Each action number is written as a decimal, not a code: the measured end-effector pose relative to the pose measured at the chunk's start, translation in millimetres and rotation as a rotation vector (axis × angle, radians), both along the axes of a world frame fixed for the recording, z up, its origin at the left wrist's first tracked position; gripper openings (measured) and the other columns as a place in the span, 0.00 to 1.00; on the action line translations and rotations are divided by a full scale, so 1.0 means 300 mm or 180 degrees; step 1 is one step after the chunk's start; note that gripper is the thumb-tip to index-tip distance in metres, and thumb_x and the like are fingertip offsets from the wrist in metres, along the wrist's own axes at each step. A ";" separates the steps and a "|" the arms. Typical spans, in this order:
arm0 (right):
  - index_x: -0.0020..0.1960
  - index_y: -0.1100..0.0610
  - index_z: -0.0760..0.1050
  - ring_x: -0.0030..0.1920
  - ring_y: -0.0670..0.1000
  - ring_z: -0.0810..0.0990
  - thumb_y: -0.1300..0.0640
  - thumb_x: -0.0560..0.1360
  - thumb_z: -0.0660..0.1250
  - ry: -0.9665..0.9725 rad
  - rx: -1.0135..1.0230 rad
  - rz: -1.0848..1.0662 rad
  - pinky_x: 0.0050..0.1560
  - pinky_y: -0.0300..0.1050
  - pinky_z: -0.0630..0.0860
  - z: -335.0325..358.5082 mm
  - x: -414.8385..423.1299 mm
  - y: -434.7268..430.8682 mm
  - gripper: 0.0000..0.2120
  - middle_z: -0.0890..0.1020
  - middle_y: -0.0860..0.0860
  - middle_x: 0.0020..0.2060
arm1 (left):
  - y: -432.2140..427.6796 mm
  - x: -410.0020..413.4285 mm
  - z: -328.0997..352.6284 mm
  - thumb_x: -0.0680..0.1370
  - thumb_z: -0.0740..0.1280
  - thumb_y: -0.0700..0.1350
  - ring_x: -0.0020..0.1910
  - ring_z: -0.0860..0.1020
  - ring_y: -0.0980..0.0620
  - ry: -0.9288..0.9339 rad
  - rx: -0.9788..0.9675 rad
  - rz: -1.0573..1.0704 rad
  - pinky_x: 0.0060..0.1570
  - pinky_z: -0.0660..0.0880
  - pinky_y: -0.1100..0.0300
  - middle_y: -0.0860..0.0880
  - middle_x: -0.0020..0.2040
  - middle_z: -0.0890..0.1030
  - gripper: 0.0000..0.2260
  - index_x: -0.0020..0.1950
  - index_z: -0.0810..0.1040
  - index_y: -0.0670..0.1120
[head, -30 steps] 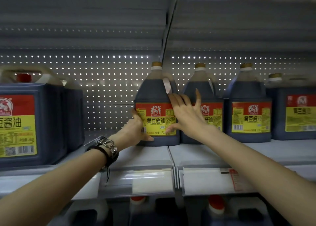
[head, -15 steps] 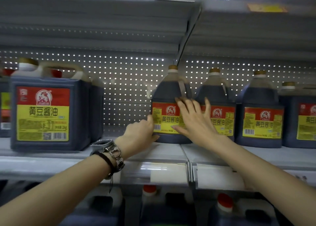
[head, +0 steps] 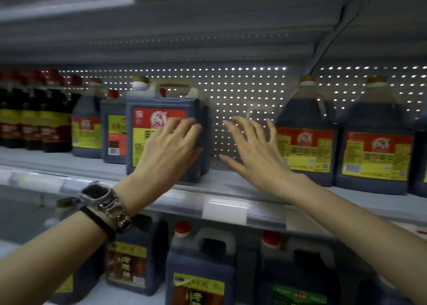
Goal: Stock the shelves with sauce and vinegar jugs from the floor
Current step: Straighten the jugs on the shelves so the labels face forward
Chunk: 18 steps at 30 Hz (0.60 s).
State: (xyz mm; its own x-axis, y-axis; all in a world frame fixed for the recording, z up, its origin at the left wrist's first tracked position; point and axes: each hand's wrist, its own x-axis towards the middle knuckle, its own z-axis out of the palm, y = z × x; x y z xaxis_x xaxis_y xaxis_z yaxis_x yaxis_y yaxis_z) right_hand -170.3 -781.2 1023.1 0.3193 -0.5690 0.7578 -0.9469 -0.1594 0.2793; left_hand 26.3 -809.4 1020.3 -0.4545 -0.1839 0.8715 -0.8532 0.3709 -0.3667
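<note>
Grey metal shelf [head: 231,190] is being filled along most of its width, and a gap is being left open in front of the perforated back panel [head: 242,92], judged wide enough for another jug or so. Dark bottles [head: 34,120] are being shown at the left and round-shouldered soy sauce jugs [head: 305,143] at the right, with more jugs [head: 198,270] being seen on the tier below. The square soy sauce jug [head: 152,124] is being kept upright on the shelf at the gap's left edge. It is being touched by the left hand [head: 166,150], whose grip is released, the fingers being spread over the label and right corner. The right hand [head: 254,152] is being held in the gap, grip released too, with nothing apparently being touched. Straightening is being judged the step in hand. The floor stock is not being shown, so what is left cannot be told.
</note>
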 end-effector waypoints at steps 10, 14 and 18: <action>0.74 0.43 0.30 0.76 0.56 0.49 0.38 0.68 0.69 -0.0492 0.0726 0.0660 0.68 0.58 0.66 0.046 0.236 -0.049 0.53 0.31 0.50 0.74 | -0.115 0.294 -0.058 0.63 0.64 0.67 0.76 0.51 0.43 0.1615 0.1964 -0.0663 0.73 0.54 0.46 0.39 0.76 0.49 0.55 0.76 0.40 0.39; 0.75 0.41 0.35 0.75 0.59 0.52 0.40 0.67 0.71 -0.0309 0.0646 0.0537 0.65 0.55 0.70 0.062 0.273 -0.078 0.52 0.27 0.54 0.72 | -0.145 0.323 -0.059 0.67 0.72 0.57 0.65 0.73 0.46 0.1734 0.2988 -0.1117 0.63 0.68 0.52 0.44 0.68 0.73 0.50 0.75 0.43 0.42; 0.74 0.39 0.35 0.63 0.60 0.73 0.43 0.65 0.74 -0.0403 0.0684 0.0631 0.58 0.52 0.77 0.073 0.277 -0.091 0.55 0.26 0.52 0.71 | -0.169 0.338 -0.049 0.69 0.74 0.50 0.60 0.77 0.45 0.1608 0.3003 -0.1144 0.59 0.71 0.55 0.41 0.63 0.77 0.46 0.73 0.47 0.40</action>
